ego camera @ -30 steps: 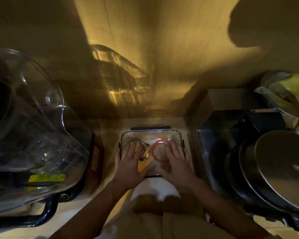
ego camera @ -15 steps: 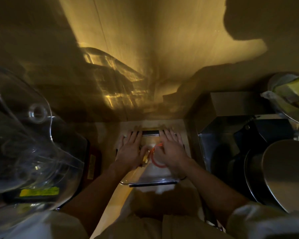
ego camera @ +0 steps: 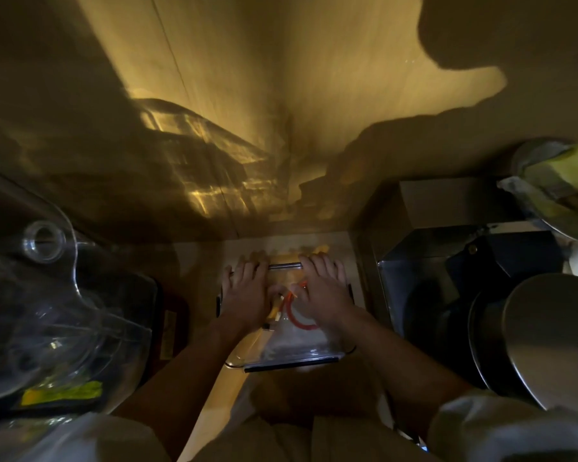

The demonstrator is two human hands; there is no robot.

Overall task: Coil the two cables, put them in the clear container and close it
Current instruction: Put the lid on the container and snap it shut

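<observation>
Two bare hands are lying flat on the lid of one clear, rounded-rectangular plastic container sitting on the pale surface: left hand and right hand, fingers spread, clasping nothing. Inside, one red coiled cable is showing beneath the right hand.

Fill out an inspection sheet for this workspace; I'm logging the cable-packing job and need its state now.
Surface: pale counter, dimly lit.
Job's things: clear container with lid on; far latch bar between the fingers.
Clutter: clear plastic appliance on the left; pan lid on the right.
Grippers: left hand and right hand flat on the lid.
Cables: red cable coiled inside; second cable hidden.
Surroundings: wooden wall, shadowed.
</observation>
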